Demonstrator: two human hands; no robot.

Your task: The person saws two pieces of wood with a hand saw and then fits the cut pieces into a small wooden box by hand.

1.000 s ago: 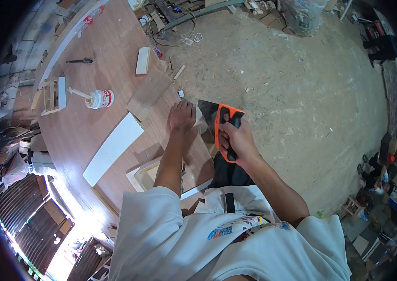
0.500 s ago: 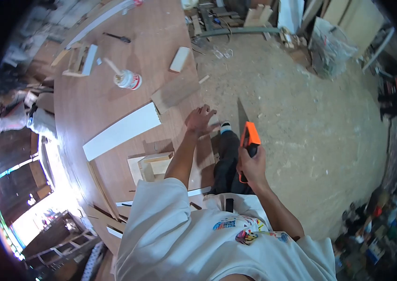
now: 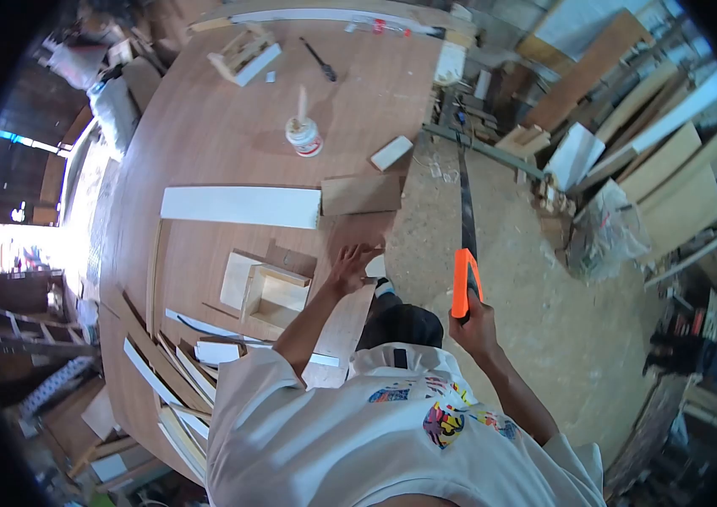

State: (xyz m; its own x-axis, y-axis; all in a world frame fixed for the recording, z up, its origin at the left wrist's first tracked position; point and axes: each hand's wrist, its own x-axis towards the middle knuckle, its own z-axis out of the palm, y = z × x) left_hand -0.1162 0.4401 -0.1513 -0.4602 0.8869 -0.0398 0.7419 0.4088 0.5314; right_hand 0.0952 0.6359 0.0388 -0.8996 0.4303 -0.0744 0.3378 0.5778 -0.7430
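My right hand (image 3: 475, 328) is wrapped round the orange and black handle of a handsaw (image 3: 465, 283), out over the floor beside the table. Its dark blade points straight away from me. Near the table's right edge, my left hand (image 3: 352, 269) is open, fingers spread, holding nothing. Just beyond it lies a flat brown board (image 3: 362, 195), end to end with a long white board (image 3: 240, 207). To its left sits a small open wooden box (image 3: 275, 297). A short white block (image 3: 391, 153) rests farther back by the edge.
On the table (image 3: 206, 152) stand a white glue tub (image 3: 303, 137) with a stick in it, a dark brush-like tool (image 3: 319, 61) and a small wooden frame (image 3: 244, 55). Curved strips (image 3: 160, 363) crowd the near left. Planks (image 3: 595, 72) and a clear plastic bag (image 3: 608, 232) line the back right.
My view has turned, so the table and boards sit more squarely ahead. The saw now points straight away, with more of its blade showing. My left hand stays open by the table edge.
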